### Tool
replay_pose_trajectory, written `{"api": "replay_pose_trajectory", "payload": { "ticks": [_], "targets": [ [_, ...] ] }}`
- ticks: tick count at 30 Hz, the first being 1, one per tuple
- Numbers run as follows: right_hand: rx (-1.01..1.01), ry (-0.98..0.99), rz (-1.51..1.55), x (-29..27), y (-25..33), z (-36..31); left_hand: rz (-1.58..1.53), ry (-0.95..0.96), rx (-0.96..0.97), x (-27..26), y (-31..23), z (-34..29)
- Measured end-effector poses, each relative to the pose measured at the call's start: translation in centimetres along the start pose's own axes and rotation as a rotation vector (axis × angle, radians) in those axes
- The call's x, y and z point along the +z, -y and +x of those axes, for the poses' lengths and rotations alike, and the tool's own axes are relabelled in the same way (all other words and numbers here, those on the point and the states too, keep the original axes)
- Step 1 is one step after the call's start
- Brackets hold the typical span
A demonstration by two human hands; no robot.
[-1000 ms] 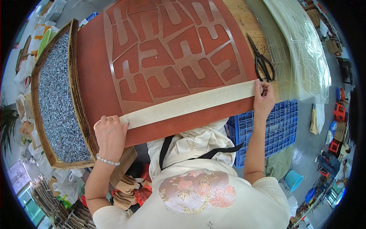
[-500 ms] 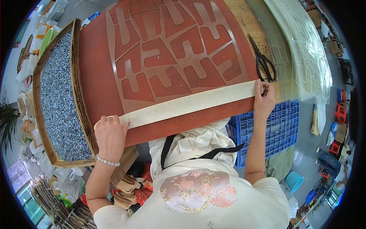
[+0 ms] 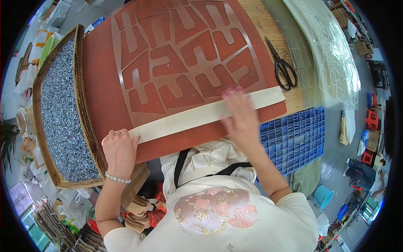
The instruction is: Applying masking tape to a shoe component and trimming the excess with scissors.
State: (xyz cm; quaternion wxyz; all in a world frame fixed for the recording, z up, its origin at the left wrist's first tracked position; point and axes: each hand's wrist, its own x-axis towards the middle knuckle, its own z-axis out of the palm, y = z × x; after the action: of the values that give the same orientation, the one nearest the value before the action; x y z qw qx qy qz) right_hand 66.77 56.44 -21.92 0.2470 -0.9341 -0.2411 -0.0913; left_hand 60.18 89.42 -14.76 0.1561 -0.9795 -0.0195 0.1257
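A long cream-coloured strip (image 3: 180,125) lies slantwise along the near edge of a red-brown board (image 3: 98,80). My left hand (image 3: 119,151), wearing a beaded bracelet, is closed on the strip's left end at the board's edge. My right hand (image 3: 243,124) is over the right half of the strip, fingers stretched out and blurred by motion; whether it presses on the strip I cannot tell. Just beyond the strip, a clear sheet (image 3: 118,63) with cut-out shapes rests on the board. Black-handled scissors (image 3: 285,72) lie right of the board on the wooden table (image 3: 262,19).
At the left stands a wooden-framed tray (image 3: 79,63) full of glittery blue-grey bits. Stacked clear sheets (image 3: 336,63) hang over the table's right side. Below them is a blue plastic crate (image 3: 294,138); a light-blue bucket (image 3: 323,198) stands on the floor.
My right hand has let go of the strip's right end and moved left onto its middle-right part. My left hand stays at the left end. The view has shifted slightly.
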Motion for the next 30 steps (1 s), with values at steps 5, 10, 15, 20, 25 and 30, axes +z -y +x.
{"api": "replay_pose_trajectory", "payload": {
  "ticks": [5,10,15,20,25,30],
  "targets": [
    [-0.125,0.221,0.121,2.2,4.8,-0.5,-0.074,-0.052,0.005,-0.3,-0.1,0.0],
    [-0.127,0.248,0.049,2.3,4.2,-0.5,-0.056,-0.027,-0.01,-0.4,-0.1,0.1],
    [-0.06,0.202,-0.063,0.9,1.1,-0.4,-0.024,-0.013,-0.014,0.0,0.1,0.0],
    [0.016,0.195,-0.165,-1.5,-2.8,-0.8,-0.031,-0.019,-0.015,0.1,0.2,0.0],
    [0.155,0.114,-0.273,-3.3,-7.2,-1.7,-0.043,-0.022,-0.015,0.0,0.3,-0.1],
    [0.248,0.068,-0.329,-3.5,-8.6,-2.5,-0.036,-0.028,-0.009,0.1,0.4,-0.1]
  ]
}}
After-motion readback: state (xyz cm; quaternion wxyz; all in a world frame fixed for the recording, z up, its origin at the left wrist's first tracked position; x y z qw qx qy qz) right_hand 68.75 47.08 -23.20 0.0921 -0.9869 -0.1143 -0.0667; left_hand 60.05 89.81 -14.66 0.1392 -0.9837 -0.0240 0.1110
